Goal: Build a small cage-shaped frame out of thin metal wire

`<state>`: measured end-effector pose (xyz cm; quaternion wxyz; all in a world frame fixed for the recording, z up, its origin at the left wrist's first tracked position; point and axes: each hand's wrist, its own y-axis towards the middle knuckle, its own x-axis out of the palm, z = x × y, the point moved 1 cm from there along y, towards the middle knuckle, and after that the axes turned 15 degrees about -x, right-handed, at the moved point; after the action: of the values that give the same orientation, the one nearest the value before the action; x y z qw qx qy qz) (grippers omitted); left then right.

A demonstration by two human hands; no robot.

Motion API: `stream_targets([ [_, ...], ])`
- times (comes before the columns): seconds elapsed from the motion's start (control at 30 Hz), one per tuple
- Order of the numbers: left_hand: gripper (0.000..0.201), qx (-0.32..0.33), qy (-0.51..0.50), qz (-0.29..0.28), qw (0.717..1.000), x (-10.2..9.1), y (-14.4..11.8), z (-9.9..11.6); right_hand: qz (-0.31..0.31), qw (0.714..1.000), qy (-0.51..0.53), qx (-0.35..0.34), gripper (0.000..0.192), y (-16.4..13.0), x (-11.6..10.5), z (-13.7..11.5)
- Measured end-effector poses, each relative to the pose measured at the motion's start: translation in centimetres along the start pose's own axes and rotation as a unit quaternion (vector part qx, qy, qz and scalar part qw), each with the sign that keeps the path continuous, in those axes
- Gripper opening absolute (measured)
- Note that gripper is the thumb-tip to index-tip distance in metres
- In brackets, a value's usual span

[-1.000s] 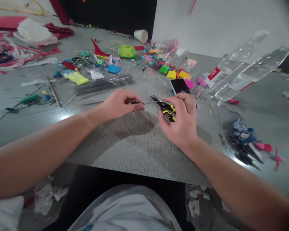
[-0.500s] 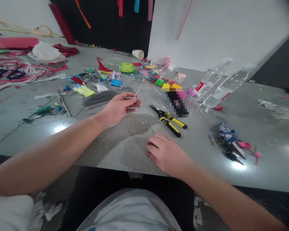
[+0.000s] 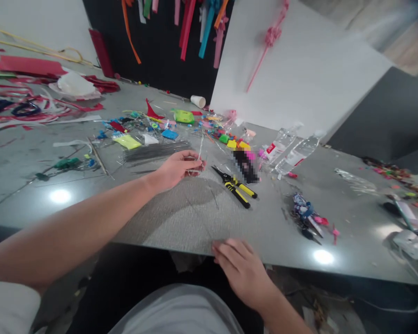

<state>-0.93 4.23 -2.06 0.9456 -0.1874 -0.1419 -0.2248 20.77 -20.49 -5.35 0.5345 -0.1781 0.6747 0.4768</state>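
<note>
My left hand (image 3: 183, 168) is closed around a twisted silvery wire (image 3: 201, 144). The wire's straight stem points up and away from me, and a looped part is partly hidden by the fingers. Down at the table's front edge, my right hand (image 3: 239, 264) has its fingers curled together; whatever they pinch, if anything, is hidden. A faint thin line on the table runs toward its fingertips. Between and beyond the hands lie pliers (image 3: 234, 186) with yellow and black handles, jaws toward my left hand. A bundle of thin dark wires (image 3: 156, 151) lies just left of that hand.
Coloured clay packets (image 3: 183, 116) and small scraps are scattered at the back. Two plastic bottles (image 3: 297, 153) stand right of a blurred dark object (image 3: 245, 166). Farther right are a patterned bundle (image 3: 303, 208) and a white power strip (image 3: 411, 244). Red-and-white strips (image 3: 38, 109) lie left.
My right hand has moved toward me to the table edge, away from the left hand. The left hand keeps its grip on the wire. The view has tilted up and turned right.
</note>
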Motion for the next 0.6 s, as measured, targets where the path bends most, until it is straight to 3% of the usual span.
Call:
stream_targets([
  [0.17, 0.027, 0.004, 0.031, 0.004, 0.999, 0.1, -0.1, -0.1, 0.065, 0.998, 0.024, -0.005, 0.023, -0.2, 0.7, -1.1],
  [0.27, 0.028, 0.003, 0.033, -0.003, 0.999, 0.1, 0.0, -0.2, 0.063, 0.997, 0.027, -0.031, 0.025, 0.2, 0.7, -1.3],
  [0.47, 0.027, 0.009, 0.036, -0.014, 0.999, 0.0, 0.3, -0.6, 0.066, 0.991, 0.117, 0.006, 0.027, 1.4, -0.2, -1.0],
  [0.57, 0.023, 0.012, 0.077, -0.013, 0.997, 0.0, 0.3, -0.7, 0.15, 0.973, 0.174, 0.007, 0.027, 2.5, -1.8, 0.3],
  [0.6, 0.021, 0.012, 0.101, -0.008, 0.995, 0.1, 0.2, -0.7, 0.189, 0.963, 0.189, 0.04, 0.025, 2.9, -2.4, 1.1],
])
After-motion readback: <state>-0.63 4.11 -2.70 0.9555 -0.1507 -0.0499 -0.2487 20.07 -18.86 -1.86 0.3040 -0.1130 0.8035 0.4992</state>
